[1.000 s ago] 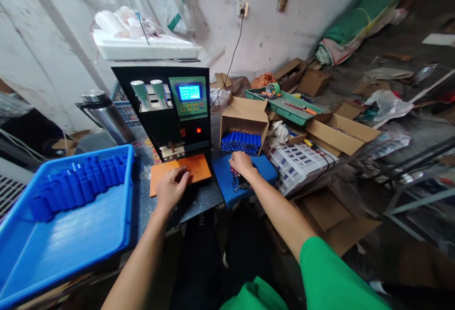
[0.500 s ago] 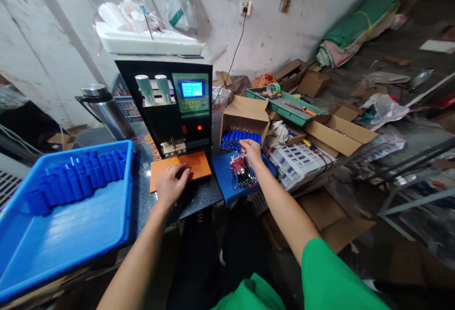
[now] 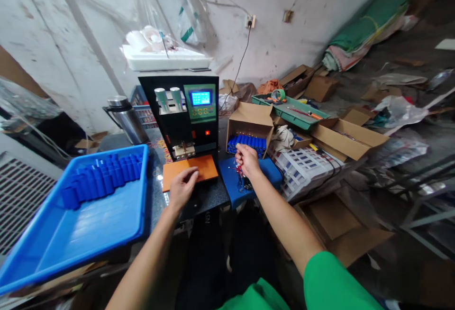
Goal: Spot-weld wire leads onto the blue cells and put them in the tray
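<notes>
My left hand [image 3: 183, 187] rests at the front edge of an orange board [image 3: 208, 168], thumb and fingers apart, with nothing visible in it. The board lies before a black machine [image 3: 170, 130] with a lit screen. My right hand [image 3: 248, 159] is closed, fingertips pinched, over a blue pad [image 3: 268, 171]. Red and black wires [image 3: 243, 183] hang or lie just below it; what the fingertips hold is too small to make out. Behind that hand, blue cylinders [image 3: 254, 142] fill an open cardboard box [image 3: 250, 113].
At the left is a blue tray [image 3: 145, 191] with rows of blue cylinders [image 3: 103, 177]. A steel flask [image 3: 131, 123] stands behind it. To the right are a white basket [image 3: 298, 165], a green tray [image 3: 295, 114] and an open carton [image 3: 348, 141].
The view has shifted, so the scene sits further right and lower. My right hand has come back slightly from the box to above the wires. My left hand remains at the orange board.
</notes>
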`<control>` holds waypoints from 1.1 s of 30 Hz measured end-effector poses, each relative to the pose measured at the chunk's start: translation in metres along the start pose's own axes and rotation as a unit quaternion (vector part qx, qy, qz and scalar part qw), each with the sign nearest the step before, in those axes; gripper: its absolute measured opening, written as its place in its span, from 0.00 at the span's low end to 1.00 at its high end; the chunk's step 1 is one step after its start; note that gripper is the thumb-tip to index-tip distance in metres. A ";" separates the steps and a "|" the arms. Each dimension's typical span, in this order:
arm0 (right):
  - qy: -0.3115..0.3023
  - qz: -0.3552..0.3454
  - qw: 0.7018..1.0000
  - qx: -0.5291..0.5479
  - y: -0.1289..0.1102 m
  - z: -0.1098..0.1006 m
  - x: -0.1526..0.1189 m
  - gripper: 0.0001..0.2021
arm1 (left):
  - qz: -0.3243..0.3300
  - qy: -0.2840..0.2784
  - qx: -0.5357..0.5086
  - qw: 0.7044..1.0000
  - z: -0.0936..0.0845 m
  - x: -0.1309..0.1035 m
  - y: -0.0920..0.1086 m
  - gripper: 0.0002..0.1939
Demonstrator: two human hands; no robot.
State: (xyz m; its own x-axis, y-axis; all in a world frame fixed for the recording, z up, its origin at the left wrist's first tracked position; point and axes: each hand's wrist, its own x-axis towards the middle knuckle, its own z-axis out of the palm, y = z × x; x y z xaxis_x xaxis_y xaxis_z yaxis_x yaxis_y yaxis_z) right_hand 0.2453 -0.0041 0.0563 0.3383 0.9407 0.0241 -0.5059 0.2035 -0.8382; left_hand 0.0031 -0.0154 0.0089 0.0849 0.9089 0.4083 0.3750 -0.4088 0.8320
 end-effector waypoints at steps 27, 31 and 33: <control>-0.273 -0.022 0.934 -0.228 0.076 0.060 -0.078 0.12 | -0.125 -0.009 -0.134 0.983 -0.025 -0.047 0.030 0.15; -0.236 -0.049 0.934 -0.263 0.088 0.057 -0.067 0.16 | -0.123 0.014 -0.085 0.989 -0.048 -0.048 0.012 0.12; -0.208 -0.065 0.936 -0.276 0.094 0.054 -0.059 0.18 | -0.116 0.057 -0.011 0.992 -0.076 -0.042 -0.001 0.11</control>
State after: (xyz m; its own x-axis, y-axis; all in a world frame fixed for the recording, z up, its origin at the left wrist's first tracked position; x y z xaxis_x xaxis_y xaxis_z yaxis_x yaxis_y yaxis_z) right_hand 0.1350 -0.0253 0.0054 -0.0274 0.9657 0.2584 0.0435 0.2594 -0.9648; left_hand -0.0711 -0.0591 0.0195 -0.1068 0.9637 0.2447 0.3517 -0.1936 0.9159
